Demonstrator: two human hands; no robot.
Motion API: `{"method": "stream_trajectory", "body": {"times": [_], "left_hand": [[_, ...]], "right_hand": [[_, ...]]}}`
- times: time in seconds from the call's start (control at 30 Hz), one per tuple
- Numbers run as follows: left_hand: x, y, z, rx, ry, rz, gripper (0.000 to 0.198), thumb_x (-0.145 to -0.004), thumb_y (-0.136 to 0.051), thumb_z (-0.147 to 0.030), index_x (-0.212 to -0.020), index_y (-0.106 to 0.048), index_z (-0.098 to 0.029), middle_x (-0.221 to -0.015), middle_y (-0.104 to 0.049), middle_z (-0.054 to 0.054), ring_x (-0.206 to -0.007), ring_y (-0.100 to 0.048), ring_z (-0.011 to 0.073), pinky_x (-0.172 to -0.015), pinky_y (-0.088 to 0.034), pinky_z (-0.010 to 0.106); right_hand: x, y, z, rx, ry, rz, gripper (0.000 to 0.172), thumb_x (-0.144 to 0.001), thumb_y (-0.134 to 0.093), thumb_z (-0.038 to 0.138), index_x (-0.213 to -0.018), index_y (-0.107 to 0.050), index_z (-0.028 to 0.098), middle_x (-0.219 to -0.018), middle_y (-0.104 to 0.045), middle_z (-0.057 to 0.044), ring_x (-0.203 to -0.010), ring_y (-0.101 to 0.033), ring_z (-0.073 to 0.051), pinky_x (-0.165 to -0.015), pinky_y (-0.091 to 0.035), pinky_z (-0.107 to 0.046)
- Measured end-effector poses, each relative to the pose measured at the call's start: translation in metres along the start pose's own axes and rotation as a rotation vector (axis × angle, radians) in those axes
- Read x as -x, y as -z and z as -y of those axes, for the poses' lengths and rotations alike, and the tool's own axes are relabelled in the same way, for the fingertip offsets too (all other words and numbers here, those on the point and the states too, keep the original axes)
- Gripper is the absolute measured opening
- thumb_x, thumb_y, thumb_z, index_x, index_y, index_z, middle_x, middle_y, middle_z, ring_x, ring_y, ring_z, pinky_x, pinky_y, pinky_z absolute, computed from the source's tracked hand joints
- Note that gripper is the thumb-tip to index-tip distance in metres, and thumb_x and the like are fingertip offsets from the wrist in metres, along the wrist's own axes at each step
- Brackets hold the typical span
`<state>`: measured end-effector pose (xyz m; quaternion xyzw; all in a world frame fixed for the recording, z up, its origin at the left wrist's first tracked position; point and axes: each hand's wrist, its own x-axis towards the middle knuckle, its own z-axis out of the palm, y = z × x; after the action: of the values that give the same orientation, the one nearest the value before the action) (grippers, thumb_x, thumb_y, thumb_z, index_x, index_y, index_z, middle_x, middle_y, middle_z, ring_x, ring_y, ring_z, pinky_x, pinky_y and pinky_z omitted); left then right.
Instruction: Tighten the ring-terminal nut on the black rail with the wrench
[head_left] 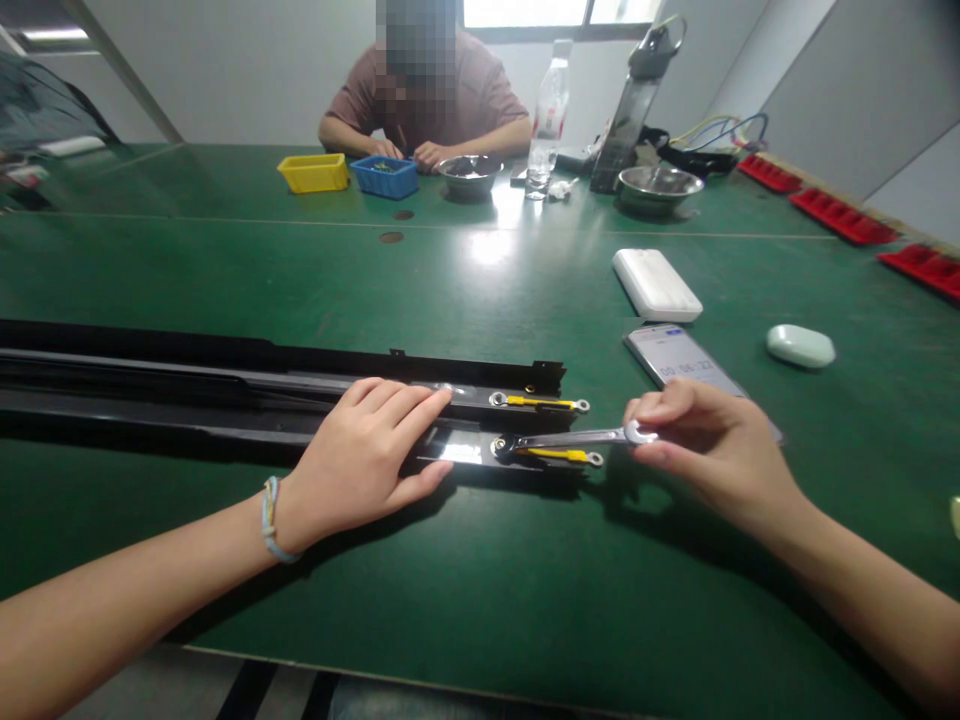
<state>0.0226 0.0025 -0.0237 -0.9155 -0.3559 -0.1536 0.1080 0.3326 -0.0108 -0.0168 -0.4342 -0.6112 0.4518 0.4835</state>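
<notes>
A long black rail assembly point(225, 385) lies across the green table point(480, 560), running off to the left. My left hand point(367, 455) rests flat on its right end, fingers stretched out. My right hand point(705, 445) pinches the end of a slim silver wrench point(570, 438), whose other end sits on a fastener at the rail's right end. Two short yellow-sleeved lugs, one point(540, 403) and another point(562, 455), are fixed there.
A phone point(675, 360) lies just behind my right hand, with a white power bank point(656, 284) and a white earbud case point(800, 346) nearby. Across the table a person sits by a yellow bin point(313, 172), a blue bin point(385, 176), steel bowls point(660, 187) and a water bottle point(547, 120).
</notes>
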Motion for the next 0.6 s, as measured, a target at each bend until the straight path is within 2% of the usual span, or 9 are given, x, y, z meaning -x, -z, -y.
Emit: {"method": "stream_trajectory", "body": {"times": [0.1, 0.37, 0.47, 0.6], "left_hand": [[0.0019, 0.0023, -0.0006, -0.002, 0.001, 0.004, 0.052, -0.088, -0.048, -0.042, -0.123, -0.054, -0.005, -0.112, -0.064, 0.016, -0.097, -0.058, 0.0285, -0.086, -0.044, 0.044], [0.0016, 0.0021, -0.0046, -0.014, -0.009, -0.006, 0.051, -0.088, -0.047, -0.042, -0.123, -0.054, -0.005, -0.111, -0.064, 0.016, -0.097, -0.058, 0.0284, -0.085, -0.044, 0.044], [0.0007, 0.0002, -0.0046, -0.018, -0.014, -0.012, 0.052, -0.088, -0.047, -0.043, -0.123, -0.055, -0.005, -0.11, -0.064, 0.016, -0.096, -0.058, 0.0285, -0.084, -0.045, 0.044], [0.0001, -0.0011, -0.0028, -0.02, -0.012, -0.014, 0.051, -0.089, -0.047, -0.042, -0.123, -0.055, -0.004, -0.11, -0.064, 0.016, -0.096, -0.057, 0.0284, -0.084, -0.045, 0.043]], "right_hand": [[-0.0018, 0.0009, -0.0014, 0.024, -0.04, -0.054, 0.022, -0.058, -0.086, 0.029, -0.07, -0.068, 0.027, -0.071, -0.069, 0.001, -0.062, -0.063, -0.015, -0.054, -0.051, -0.027], [-0.0043, -0.0005, -0.0045, 0.01, -0.141, -0.142, 0.022, -0.061, -0.085, 0.034, -0.076, -0.073, 0.024, -0.071, -0.073, 0.0, -0.06, -0.067, -0.014, -0.057, -0.055, -0.026], [-0.0045, 0.0017, -0.0069, -0.008, -0.136, -0.123, 0.021, -0.059, -0.086, 0.033, -0.074, -0.072, 0.024, -0.07, -0.073, 0.0, -0.058, -0.066, -0.013, -0.054, -0.055, -0.025], [-0.0032, 0.0032, -0.0072, -0.051, -0.045, -0.048, 0.022, -0.055, -0.088, 0.024, -0.067, -0.069, 0.025, -0.067, -0.069, 0.002, -0.06, -0.063, -0.013, -0.052, -0.052, -0.022]]}}
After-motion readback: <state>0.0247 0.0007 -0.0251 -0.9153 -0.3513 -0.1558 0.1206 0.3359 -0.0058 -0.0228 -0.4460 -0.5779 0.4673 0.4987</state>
